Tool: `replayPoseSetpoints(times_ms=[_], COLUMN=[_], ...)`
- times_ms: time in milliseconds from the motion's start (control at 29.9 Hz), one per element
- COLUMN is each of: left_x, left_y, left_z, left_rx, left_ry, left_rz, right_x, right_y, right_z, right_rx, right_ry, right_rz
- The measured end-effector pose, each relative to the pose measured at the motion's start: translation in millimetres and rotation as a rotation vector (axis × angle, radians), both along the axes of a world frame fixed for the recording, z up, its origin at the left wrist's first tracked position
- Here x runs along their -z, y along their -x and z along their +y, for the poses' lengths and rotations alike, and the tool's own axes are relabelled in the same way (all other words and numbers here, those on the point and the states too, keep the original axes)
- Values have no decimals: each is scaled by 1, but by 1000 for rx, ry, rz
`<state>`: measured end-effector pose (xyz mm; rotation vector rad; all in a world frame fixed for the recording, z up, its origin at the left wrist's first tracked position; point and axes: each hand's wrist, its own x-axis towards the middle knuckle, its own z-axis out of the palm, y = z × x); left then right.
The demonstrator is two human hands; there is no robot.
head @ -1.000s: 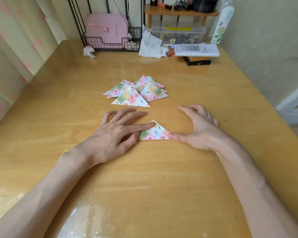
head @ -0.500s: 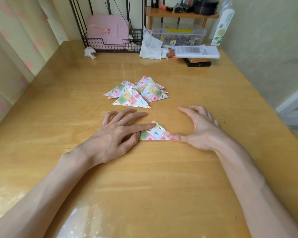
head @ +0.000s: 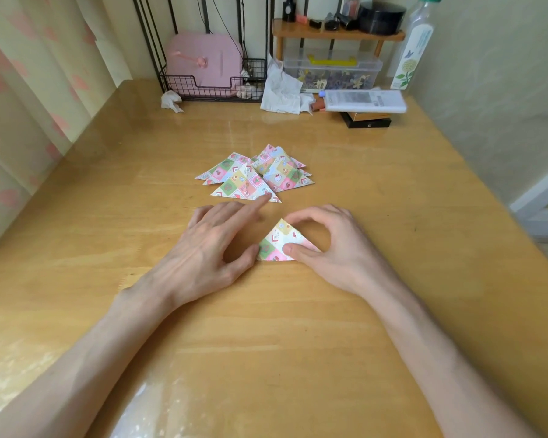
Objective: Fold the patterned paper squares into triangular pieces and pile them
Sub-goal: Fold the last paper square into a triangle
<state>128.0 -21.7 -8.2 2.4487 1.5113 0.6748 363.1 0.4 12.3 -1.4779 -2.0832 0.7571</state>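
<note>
ok so on my head cam feed: one folded triangle (head: 280, 243) of the patterned paper lies flat on the wooden table (head: 298, 343), right between the two hands, long edge toward the camera and point facing away

right hand (head: 332, 248) is arched over it from the right, fingers curled. The thumb is pressed down on the lower right part of the paper and the index fingertip sits at the top point, so the piece is kind of pinched between those two. The triangle's right corner is hidden under the hand

left hand (head: 209, 248) is flat-ish and relaxed, holding nothing. Its fingers are stretched out toward the far side, the index tip reaching the near corner of the pile, though I can't tell if it actually touches. The thumb tip is right at the triangle's left corner

the pile of triangles (head: 257, 177) is just beyond the hands, mid-table, a loose overlapping heap

back edge of the table has a wire basket (head: 212, 86) with a pink case (head: 203, 58) in it, a crumpled tissue (head: 171, 102) just beside the basket, a clear box (head: 332, 71) and a bottle (head: 413, 49) off to the right
</note>
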Motion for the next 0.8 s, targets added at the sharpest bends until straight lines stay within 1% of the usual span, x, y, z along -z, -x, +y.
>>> replayPoseSetpoints(times_ms=[67,134,234,301,368,435,535,635,803], left_x=[0,1,-6,-12,-14,-13,-16,-17,-20], left_y=[1,-1,-8,-13,-15,-14,-13,-14,-16], left_z=[0,-1,-2,-3,-5,-5,-6,-7,-10], left_rx=[-14,-35,-69,-86,-108,-111,-92,-79,-71], left_ry=[14,34,133,198,227,254,303,308,322], left_rz=[-31,-111,-394,-541,-632,-675,-685,-679,-694], right_x=[-1,-2,-6,-9,-8,-8,-8,-9,-3], right_y=[2,5,6,6,7,9,12,14,18], right_z=[0,0,-3,-5,-5,-5,-8,-11,-11], right_rx=[40,54,75,109,123,77,17,5,1], right_ry=[91,169,226,250,270,278,264,267,202], right_rz=[222,370,535,613,630,611,600,616,649])
